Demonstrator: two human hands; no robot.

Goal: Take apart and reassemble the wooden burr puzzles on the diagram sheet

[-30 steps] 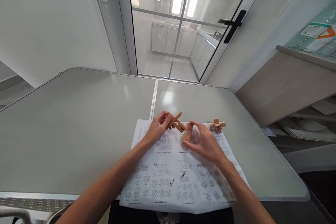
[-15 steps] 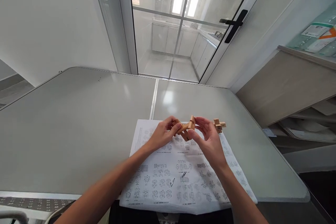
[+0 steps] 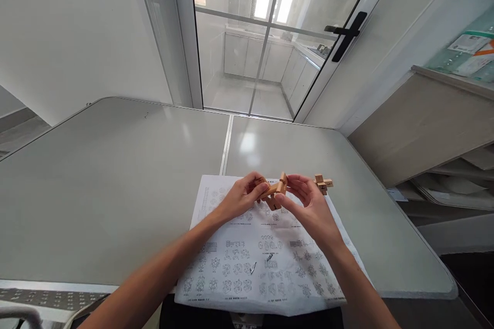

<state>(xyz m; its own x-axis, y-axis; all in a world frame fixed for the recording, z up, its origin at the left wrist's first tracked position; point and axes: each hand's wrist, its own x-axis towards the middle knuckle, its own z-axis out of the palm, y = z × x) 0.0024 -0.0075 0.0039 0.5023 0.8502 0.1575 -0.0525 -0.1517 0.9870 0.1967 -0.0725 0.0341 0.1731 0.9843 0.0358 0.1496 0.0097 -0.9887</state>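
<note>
Between both hands, above the paper, are several notched wooden puzzle pieces (image 3: 273, 201) fitted partly together. My left hand (image 3: 247, 191) is closed, thumb and fingers pinching the left end of the pieces. My right hand (image 3: 306, 200) grips an upright wooden puzzle piece (image 3: 283, 183) at the right side, thumb below and fingertips behind. Dark marks show on some of the wood. Beneath lies a large creased instruction sheet (image 3: 239, 267) with rows of small printed diagrams. Just beyond my right hand sits another wooden puzzle piece cluster (image 3: 321, 184), crossed in shape.
The grey table (image 3: 116, 190) has a pale seam (image 3: 227, 144) running away from me. Past its far edge stands a glass door (image 3: 250, 61) with a black handle (image 3: 349, 36). To the right are shelves (image 3: 428, 123) with plastic-wrapped bottles (image 3: 469, 51) on top.
The held wooden pieces have shifted very slightly, and my right hand has lowered a little and moved slightly right. Both hands keep their grip.
</note>
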